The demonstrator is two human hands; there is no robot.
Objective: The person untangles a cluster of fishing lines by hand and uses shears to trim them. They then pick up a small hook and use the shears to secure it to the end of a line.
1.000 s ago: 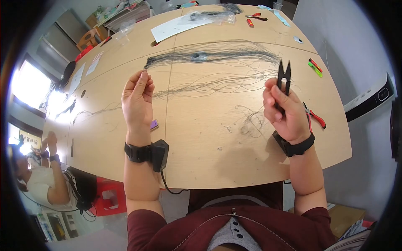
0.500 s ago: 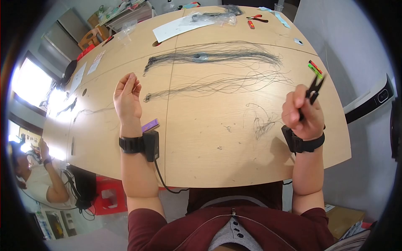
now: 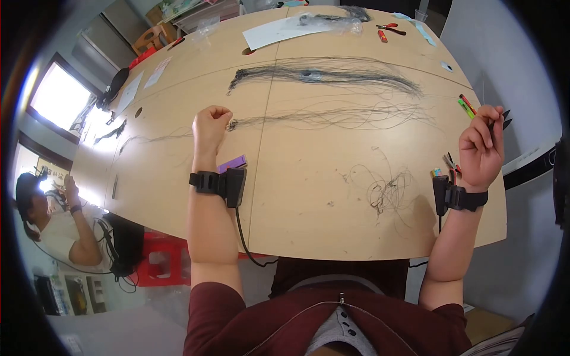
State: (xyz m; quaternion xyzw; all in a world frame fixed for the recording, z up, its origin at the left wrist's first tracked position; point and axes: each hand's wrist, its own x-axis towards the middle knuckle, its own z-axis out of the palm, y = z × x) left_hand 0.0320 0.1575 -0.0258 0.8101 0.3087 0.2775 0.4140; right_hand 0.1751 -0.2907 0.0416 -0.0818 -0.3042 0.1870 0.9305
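My left hand (image 3: pixel 212 127) is pinched closed above the table; anything between its fingertips is too thin to make out. Right beside those fingertips is the knotted end of a loose bundle of thin dark strands (image 3: pixel 332 115). Raised over the table's right edge, my right hand (image 3: pixel 482 145) grips pliers whose dark jaws (image 3: pixel 506 120) point up and right; their handles are hidden by the fingers. A thicker bundle of dark strands (image 3: pixel 368 78) lies farther back, with a pale wrap around its middle. Between my forearms sits a loose tangle of strands (image 3: pixel 386 193).
A purple box (image 3: pixel 233 164) lies by my left wrist. Small tools (image 3: pixel 451 163) are beside my right wrist, near green and red sticks (image 3: pixel 466 105). At the back are red-handled pliers (image 3: pixel 392 29) and a white sheet (image 3: pixel 267 37). Another person (image 3: pixel 77 231) sits at left.
My right hand has moved right and up with the pliers, turning them outward. My left hand has turned and come closer to the knotted strand end. The whole view has shifted slightly.
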